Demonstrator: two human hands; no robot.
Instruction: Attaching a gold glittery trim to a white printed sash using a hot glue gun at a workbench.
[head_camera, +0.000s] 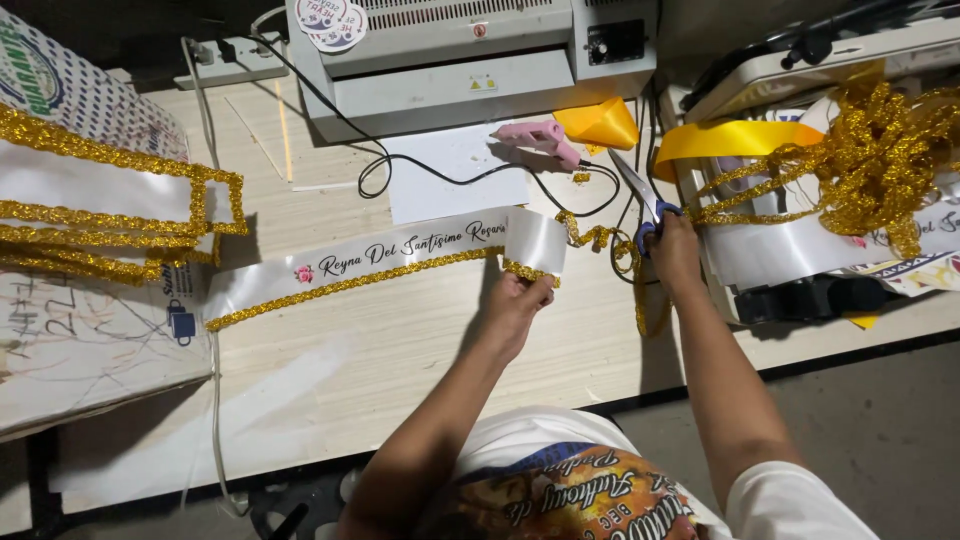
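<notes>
- The right hand (672, 250) covers the scissors' (640, 195) handles.
- The laminating machine (470, 55) runs off the top edge.
- Finished sashes (100, 215) are cut off at the left edge.

- Bright, even overhead light on the pale wooden counter (400, 350); top-left corner falls dark.
- Soft shadows beneath both forearms.
- Mild glare on the white satin sash (535, 240).
- Sharp centre, slight wide-angle bending at edges.

A pale wooden worktable (400, 350) stands on a grey floor (880, 420), dimly lit.
</notes>
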